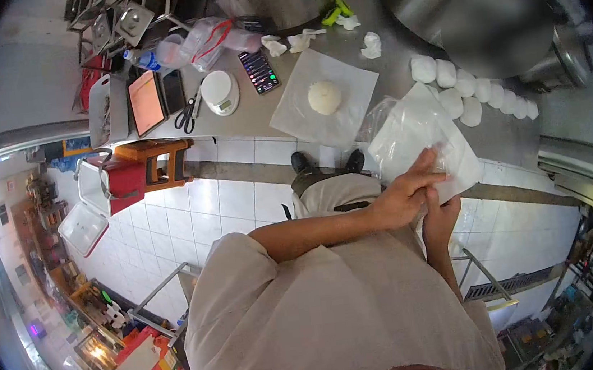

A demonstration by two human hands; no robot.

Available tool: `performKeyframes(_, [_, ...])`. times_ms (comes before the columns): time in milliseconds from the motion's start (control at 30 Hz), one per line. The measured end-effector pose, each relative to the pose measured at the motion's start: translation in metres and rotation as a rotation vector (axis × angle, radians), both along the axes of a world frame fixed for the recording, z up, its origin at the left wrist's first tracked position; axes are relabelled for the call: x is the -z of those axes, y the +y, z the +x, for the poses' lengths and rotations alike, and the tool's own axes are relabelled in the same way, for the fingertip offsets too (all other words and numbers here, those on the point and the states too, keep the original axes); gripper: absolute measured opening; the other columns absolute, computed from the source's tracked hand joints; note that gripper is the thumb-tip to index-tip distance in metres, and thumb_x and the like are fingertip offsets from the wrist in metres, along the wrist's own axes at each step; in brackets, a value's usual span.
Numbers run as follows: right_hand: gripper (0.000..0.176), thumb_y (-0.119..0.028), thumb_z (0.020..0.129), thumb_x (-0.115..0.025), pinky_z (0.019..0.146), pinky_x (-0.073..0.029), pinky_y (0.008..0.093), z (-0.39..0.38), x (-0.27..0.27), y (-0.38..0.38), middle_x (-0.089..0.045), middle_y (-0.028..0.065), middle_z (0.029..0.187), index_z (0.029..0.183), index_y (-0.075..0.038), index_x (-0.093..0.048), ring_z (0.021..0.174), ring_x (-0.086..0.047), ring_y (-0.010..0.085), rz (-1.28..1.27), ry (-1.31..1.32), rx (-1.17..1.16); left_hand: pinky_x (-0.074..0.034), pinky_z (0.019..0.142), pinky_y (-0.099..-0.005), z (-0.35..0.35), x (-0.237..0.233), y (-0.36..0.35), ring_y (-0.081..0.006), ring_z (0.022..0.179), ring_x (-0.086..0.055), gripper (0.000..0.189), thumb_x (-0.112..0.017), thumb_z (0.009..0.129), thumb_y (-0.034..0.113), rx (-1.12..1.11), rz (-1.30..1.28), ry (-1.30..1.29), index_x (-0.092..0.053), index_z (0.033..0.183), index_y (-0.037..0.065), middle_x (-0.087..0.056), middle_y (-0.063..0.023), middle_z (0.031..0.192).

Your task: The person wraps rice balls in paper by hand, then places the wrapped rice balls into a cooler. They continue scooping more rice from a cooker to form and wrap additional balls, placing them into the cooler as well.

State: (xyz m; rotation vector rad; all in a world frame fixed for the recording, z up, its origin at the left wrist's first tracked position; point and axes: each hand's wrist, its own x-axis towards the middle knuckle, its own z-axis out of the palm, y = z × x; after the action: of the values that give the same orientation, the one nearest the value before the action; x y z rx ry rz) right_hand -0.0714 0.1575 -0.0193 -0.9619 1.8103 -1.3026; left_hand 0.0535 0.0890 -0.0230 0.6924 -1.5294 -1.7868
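White sheets [417, 125] are pinched in the right hand [443, 221]; the left hand [402, 197], half-open, touches them, its hold unclear. Gentle corner-peeling best avoids tears.

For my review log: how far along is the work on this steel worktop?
Apparently done: the rounded white pieces grouped at the right, though whether they are wrapped is unclear. In hand: thin whitish sheets, with the left hand and right hand both on them. Probably left: the lone white ball, lying uncovered on a flat translucent sheet.
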Motion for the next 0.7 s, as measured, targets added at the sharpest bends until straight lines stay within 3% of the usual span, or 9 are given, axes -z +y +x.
performKeyframes(133, [0.040,-0.018,0.099,-0.064,0.089,-0.050,0.0333,-0.002,-0.001,-0.019,-0.065,0.0125,0.120,0.130,0.006,-0.057,0.104,-0.062,0.0206,0.087,-0.125,0.092,-0.022,0.122,-0.0397,0.017,0.003,-0.014,-0.0305,0.148,-0.033,0.040,-0.046,0.098,-0.005,0.063,0.160,0.123,-0.060,0.134,0.004,-0.042,-0.0217,0.155])
performKeyframes(233, [0.038,-0.012,0.096,-0.065,0.086,-0.054,0.0344,-0.029,0.009,-0.018,-0.066,0.0135,0.119,0.130,0.004,-0.056,0.100,-0.065,0.0223,0.117,-0.352,0.272,-0.037,0.114,-0.0382,0.057,0.042,-0.020,-0.0244,0.130,-0.052,0.036,-0.047,0.098,-0.004,-0.181,0.401,0.113,-0.060,0.130,0.004,-0.057,-0.0141,0.136])
performKeyframes(267, [0.036,-0.012,0.096,-0.066,0.085,-0.055,0.0349,-0.037,0.005,-0.017,-0.066,0.0131,0.117,0.127,0.004,-0.058,0.098,-0.066,0.0226,0.056,-0.368,0.341,-0.046,0.101,-0.0371,0.070,0.111,-0.013,-0.0208,0.111,-0.057,0.028,-0.048,0.099,-0.001,-0.572,0.206,0.144,-0.058,0.125,0.004,-0.061,-0.0086,0.117])
performKeyframes(300, [0.035,-0.012,0.096,-0.066,0.085,-0.055,0.0351,-0.043,-0.005,-0.019,-0.066,0.0131,0.116,0.126,0.005,-0.058,0.099,-0.066,0.0225,0.072,-0.346,0.379,-0.047,0.100,-0.0341,0.095,0.128,-0.019,-0.0200,0.119,-0.056,0.034,-0.057,0.098,0.006,-0.837,0.553,0.098,-0.051,0.131,0.003,-0.060,-0.0081,0.125])
performKeyframes(333, [0.034,-0.012,0.096,-0.067,0.085,-0.055,0.0352,-0.050,-0.017,-0.019,-0.066,0.0131,0.116,0.124,0.005,-0.059,0.099,-0.066,0.0225,0.092,-0.323,0.419,-0.046,0.097,-0.0354,0.114,0.191,-0.024,-0.0223,0.113,-0.056,0.046,-0.067,0.094,0.024,-1.126,0.719,-0.211,-0.051,0.131,0.002,-0.058,-0.0128,0.121])
performKeyframes(400, [0.034,-0.012,0.096,-0.067,0.086,-0.055,0.0355,-0.066,-0.024,-0.019,-0.067,0.0130,0.116,0.124,0.005,-0.060,0.100,-0.066,0.0228,0.061,-0.282,0.448,-0.047,0.097,-0.0365,0.146,0.156,-0.057,-0.0240,0.120,-0.056,0.042,-0.068,0.094,0.023,-1.144,1.229,-0.321,-0.051,0.125,0.000,-0.060,-0.0102,0.118])
performKeyframes(500, [0.035,-0.013,0.096,-0.068,0.088,-0.054,0.0359,-0.082,-0.031,-0.022,-0.067,0.0137,0.117,0.124,0.005,-0.060,0.103,-0.066,0.0230,0.030,-0.233,0.426,-0.052,0.085,-0.0362,0.164,0.243,-0.051,-0.0264,0.108,-0.063,0.036,-0.066,0.097,0.028,-0.808,1.276,0.029,-0.054,0.114,-0.001,-0.062,-0.0103,0.104])
performKeyframes(600, [0.038,-0.014,0.095,-0.069,0.091,-0.053,0.0358,-0.091,-0.039,-0.024,-0.066,0.0149,0.120,0.126,0.006,-0.059,0.106,-0.065,0.0228,0.026,-0.174,0.375,-0.054,0.067,-0.0327,0.161,0.260,-0.053,-0.0223,0.079,-0.066,0.038,-0.073,0.093,0.030,-0.698,1.164,-0.134,-0.058,0.111,0.000,-0.063,-0.0138,0.099])
performKeyframes(700, [0.040,-0.015,0.094,-0.070,0.092,-0.052,0.0350,-0.094,-0.042,-0.029,-0.066,0.0152,0.122,0.127,0.006,-0.059,0.107,-0.065,0.0229,0.058,-0.163,0.367,-0.050,0.053,-0.0260,0.166,0.260,-0.053,-0.0178,0.060,-0.062,0.024,-0.068,0.096,0.025,-0.811,1.075,-0.122,-0.061,0.098,0.002,-0.063,-0.0094,0.082])
